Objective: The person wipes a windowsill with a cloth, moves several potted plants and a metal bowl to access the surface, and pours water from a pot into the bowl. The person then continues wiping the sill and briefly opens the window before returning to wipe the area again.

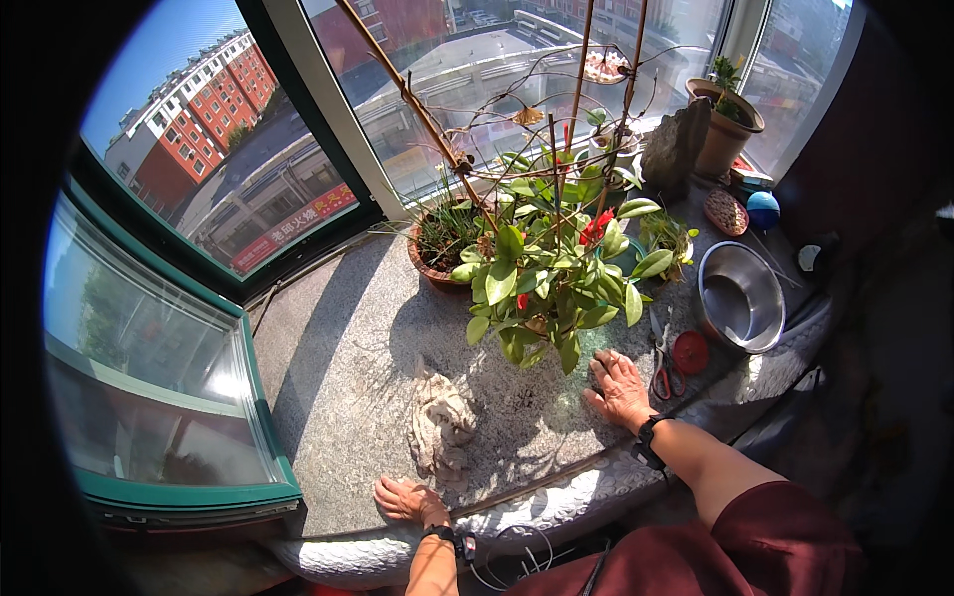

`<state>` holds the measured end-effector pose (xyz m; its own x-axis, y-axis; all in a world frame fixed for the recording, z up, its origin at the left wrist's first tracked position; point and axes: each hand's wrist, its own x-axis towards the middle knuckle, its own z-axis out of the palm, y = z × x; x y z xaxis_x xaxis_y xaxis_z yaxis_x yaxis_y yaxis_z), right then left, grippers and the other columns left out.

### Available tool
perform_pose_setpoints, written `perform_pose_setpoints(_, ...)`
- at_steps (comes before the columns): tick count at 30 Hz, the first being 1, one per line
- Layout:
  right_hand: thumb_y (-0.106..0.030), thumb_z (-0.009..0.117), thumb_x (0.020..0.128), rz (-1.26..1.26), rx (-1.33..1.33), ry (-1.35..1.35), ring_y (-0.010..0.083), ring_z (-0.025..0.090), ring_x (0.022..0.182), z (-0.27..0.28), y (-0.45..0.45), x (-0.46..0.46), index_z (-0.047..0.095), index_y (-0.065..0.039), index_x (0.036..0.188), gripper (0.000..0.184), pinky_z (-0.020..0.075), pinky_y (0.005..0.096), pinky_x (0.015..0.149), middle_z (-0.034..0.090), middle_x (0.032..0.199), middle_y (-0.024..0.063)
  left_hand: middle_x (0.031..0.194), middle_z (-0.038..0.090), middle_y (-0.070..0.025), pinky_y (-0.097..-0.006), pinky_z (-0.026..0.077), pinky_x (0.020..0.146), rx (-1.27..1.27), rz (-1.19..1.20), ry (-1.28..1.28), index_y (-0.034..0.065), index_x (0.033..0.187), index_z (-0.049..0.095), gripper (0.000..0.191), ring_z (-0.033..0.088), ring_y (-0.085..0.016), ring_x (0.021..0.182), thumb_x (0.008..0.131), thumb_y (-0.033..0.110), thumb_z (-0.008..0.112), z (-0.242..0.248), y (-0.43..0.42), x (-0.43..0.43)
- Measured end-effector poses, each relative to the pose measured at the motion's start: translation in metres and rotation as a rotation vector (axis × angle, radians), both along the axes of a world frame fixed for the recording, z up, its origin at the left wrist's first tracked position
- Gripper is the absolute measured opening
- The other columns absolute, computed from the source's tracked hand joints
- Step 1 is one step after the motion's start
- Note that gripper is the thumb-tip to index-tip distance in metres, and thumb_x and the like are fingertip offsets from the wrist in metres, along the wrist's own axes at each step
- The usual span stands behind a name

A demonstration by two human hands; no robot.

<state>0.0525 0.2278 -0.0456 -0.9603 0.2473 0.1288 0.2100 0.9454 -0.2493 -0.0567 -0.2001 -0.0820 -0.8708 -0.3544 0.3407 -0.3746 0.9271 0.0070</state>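
Observation:
My left hand rests palm down near the front edge of the speckled stone windowsill, holding nothing. Just beyond it lies a crumpled beige cloth; the two are apart. My right hand is spread on the sill, fingers apart, below the leaves of a potted climbing plant with several tall stakes. To its right lie scissors with red handles and a round red lid. Dark soil crumbs are scattered between cloth and right hand.
A terracotta pot of thin-leaved plants stands behind the cloth. Right of the scissors is a steel basin; farther back are a blue ball, a dish of pebble-like pieces, a rock and a brown pot. A green-framed window sash swings inward at left.

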Motion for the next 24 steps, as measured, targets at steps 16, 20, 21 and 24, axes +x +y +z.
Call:
perform_pose_setpoints(16,-0.049,0.052,0.090,0.013,0.017,-0.005,0.0354,0.034,0.136,-0.001,0.000,-0.001,0.049,-0.004,0.135,0.064,0.0232,0.0464,0.116,0.042,0.145,0.0146,0.140,0.047,-0.0043,-0.0459,0.031,0.108,0.030,-0.006,-0.014,0.0123,0.130,0.053,0.041,0.040,-0.026,0.134,0.091,0.024,0.051,0.010,0.005,0.001)
perform_pose_setpoints(20,-0.049,0.053,0.090,0.026,0.019,-0.002,0.0356,0.035,0.135,0.000,0.000,-0.001,0.048,-0.003,0.135,0.064,0.0241,0.0470,0.115,0.042,0.144,0.0149,0.140,0.046,-0.0046,-0.0462,0.031,0.109,0.036,-0.030,0.014,0.0121,0.130,0.052,0.041,0.039,-0.026,0.134,0.091,0.024,0.052,0.007,0.003,0.002)
perform_pose_setpoints(21,-0.049,0.054,0.090,0.027,0.025,0.000,0.0356,0.035,0.135,0.000,0.000,-0.001,0.048,-0.003,0.135,0.064,0.0242,0.0472,0.115,0.042,0.143,0.0148,0.140,0.046,-0.0046,-0.0462,0.031,0.109,0.040,-0.017,0.002,0.0121,0.130,0.052,0.041,0.039,-0.026,0.134,0.090,0.023,0.053,0.007,0.003,0.002)
perform_pose_setpoints(24,-0.048,0.055,0.089,0.024,0.036,-0.007,0.0353,0.035,0.135,0.001,0.000,-0.001,0.048,-0.004,0.134,0.064,0.0245,0.0475,0.114,0.042,0.143,0.0147,0.141,0.044,-0.0042,-0.0464,0.028,0.110,0.065,-0.010,-0.018,0.0119,0.132,0.050,0.044,0.037,-0.026,0.136,0.089,0.022,0.056,0.009,0.004,0.000)
